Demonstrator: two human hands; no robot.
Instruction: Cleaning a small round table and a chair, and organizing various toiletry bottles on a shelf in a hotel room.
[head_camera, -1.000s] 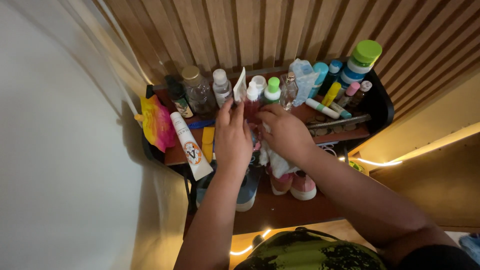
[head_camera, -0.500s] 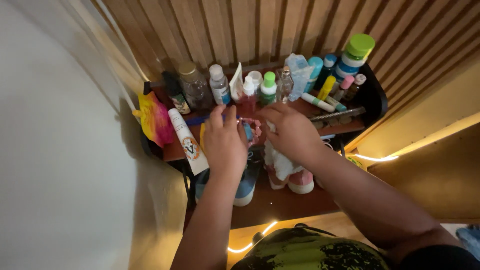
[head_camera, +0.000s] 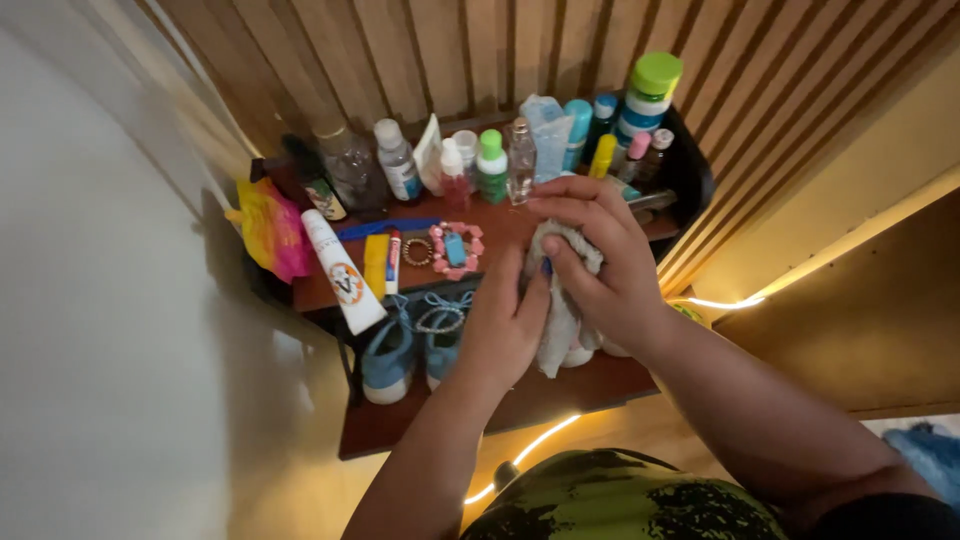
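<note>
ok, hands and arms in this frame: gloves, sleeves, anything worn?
Both bare: no gloves, no sleeves over the forearms, no watch or rings visible. Left hand and right hand show plain fingers. A dark sleeve edge shows at the right upper arm, above a green-and-black patterned garment.

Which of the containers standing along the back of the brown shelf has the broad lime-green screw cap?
The tall white-and-blue banded container at the far right of the row; the small green bottle mid-row has only a narrow cap.
</note>
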